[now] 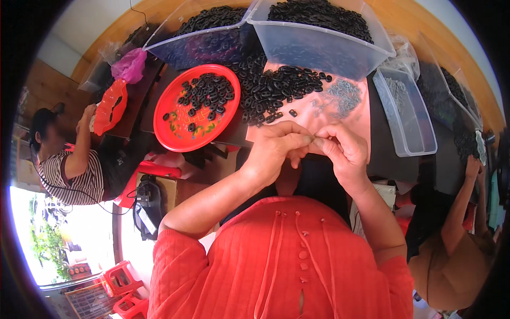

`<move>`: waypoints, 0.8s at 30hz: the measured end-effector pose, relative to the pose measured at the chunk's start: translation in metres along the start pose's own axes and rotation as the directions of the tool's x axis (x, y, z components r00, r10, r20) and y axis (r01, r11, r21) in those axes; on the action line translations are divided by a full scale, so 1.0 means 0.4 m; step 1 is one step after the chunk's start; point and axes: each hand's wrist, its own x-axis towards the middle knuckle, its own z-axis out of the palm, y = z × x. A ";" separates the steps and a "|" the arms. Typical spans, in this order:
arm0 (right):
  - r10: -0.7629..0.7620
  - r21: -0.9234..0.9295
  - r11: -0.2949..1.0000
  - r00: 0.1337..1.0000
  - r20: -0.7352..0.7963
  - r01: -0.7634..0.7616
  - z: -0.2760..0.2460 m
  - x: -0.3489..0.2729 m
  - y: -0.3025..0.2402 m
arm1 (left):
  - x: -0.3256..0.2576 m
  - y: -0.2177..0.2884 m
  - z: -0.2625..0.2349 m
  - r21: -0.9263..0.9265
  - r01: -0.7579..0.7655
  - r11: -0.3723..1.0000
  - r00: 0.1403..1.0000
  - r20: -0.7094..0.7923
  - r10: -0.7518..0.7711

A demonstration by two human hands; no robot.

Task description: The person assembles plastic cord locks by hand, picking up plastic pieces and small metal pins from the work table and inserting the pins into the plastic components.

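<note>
My left hand (280,144) and my right hand (344,150) meet over the near edge of a pink sheet (358,130). Both are closed in a pinch, fingertips touching; whatever sits between them is too small or hidden to name. Just beyond my left hand spreads a heap of small black oval parts with holes (273,87), and one loose black part (292,113) lies apart from it. Past my right hand is a scatter of small silvery metal pieces (344,98). A round red tray (162,125) to the left carries more black parts.
Two large clear bins (324,53) (207,48) full of black parts stand at the back. A narrow clear plastic box (406,125) with metal pieces is on the right. One person (74,170) works at the left, another (451,260) at the right. Red stools (122,279) stand lower left.
</note>
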 end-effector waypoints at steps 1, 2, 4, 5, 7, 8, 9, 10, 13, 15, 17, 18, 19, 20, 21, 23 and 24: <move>-0.016 -0.035 0.999 0.999 -0.036 0.015 0.001 0.004 -0.002 | -0.013 0.012 -0.005 0.091 -0.072 0.993 0.997 -0.020 0.074; -0.033 -0.070 0.997 0.997 -0.071 0.028 0.001 0.008 -0.003 | -0.029 0.028 -0.010 0.183 -0.140 0.973 0.988 -0.034 0.148; -0.023 -0.118 0.993 0.998 -0.064 0.015 -0.013 0.015 0.001 | -0.091 0.098 0.002 0.188 -0.211 0.959 0.977 0.018 0.212; -0.014 -0.148 0.989 0.998 -0.057 0.005 -0.015 0.018 0.010 | -0.137 0.142 0.016 0.250 -0.285 0.925 0.958 0.092 0.270; -0.046 -0.109 0.993 0.998 -0.032 0.042 -0.025 0.021 0.013 | -0.158 0.199 0.040 0.123 -0.771 0.625 0.604 0.452 0.656; -0.035 -0.118 0.992 0.999 -0.022 0.032 -0.018 0.026 0.004 | -0.156 0.209 0.053 -0.153 -0.813 0.562 0.416 0.524 0.743; -0.009 -0.138 0.990 1.000 -0.023 0.006 -0.017 0.029 0.013 | -0.141 0.205 0.037 -0.161 -0.808 0.566 0.420 0.516 0.746; 0.000 -0.146 0.989 1.000 -0.019 -0.003 -0.014 0.030 0.025 | -0.128 0.198 0.029 -0.150 -0.796 0.587 0.453 0.495 0.741; -0.095 -0.216 0.972 0.996 0.003 0.093 -0.001 0.036 0.045 | -0.113 0.183 0.022 -0.122 -0.761 0.637 0.532 0.444 0.721; -0.267 -0.338 0.899 0.961 0.075 0.277 0.000 0.043 0.047 | -0.108 0.179 0.020 -0.111 -0.735 0.669 0.577 0.418 0.702; -0.256 -0.383 0.884 0.963 0.087 0.269 0.006 0.052 0.037 | -0.101 0.174 0.016 -0.107 -0.704 0.702 0.617 0.396 0.680; -0.282 -0.391 0.869 0.953 0.108 0.301 0.010 0.060 0.030 | -0.097 0.170 0.014 -0.108 -0.687 0.719 0.638 0.385 0.667; -0.307 -0.399 0.854 0.943 0.130 0.333 0.016 0.068 0.024 | -0.093 0.165 0.011 -0.108 -0.669 0.736 0.658 0.374 0.653; -0.321 -0.418 0.840 0.938 0.130 0.345 0.020 0.075 0.019 | -0.092 0.162 0.015 -0.094 -0.653 0.751 0.680 0.364 0.637; -0.322 -0.421 0.839 0.938 0.126 0.345 0.021 0.082 0.023 | -0.092 0.158 0.016 -0.079 -0.638 0.766 0.701 0.352 0.620; -0.385 -0.465 0.765 0.895 0.225 0.446 0.027 0.099 0.042 | -0.089 0.159 0.008 -0.059 -0.603 0.796 0.740 0.331 0.585; -0.349 -0.492 0.758 0.904 0.248 0.428 0.032 0.099 0.049 | -0.093 0.158 0.000 -0.041 -0.585 0.810 0.762 0.314 0.566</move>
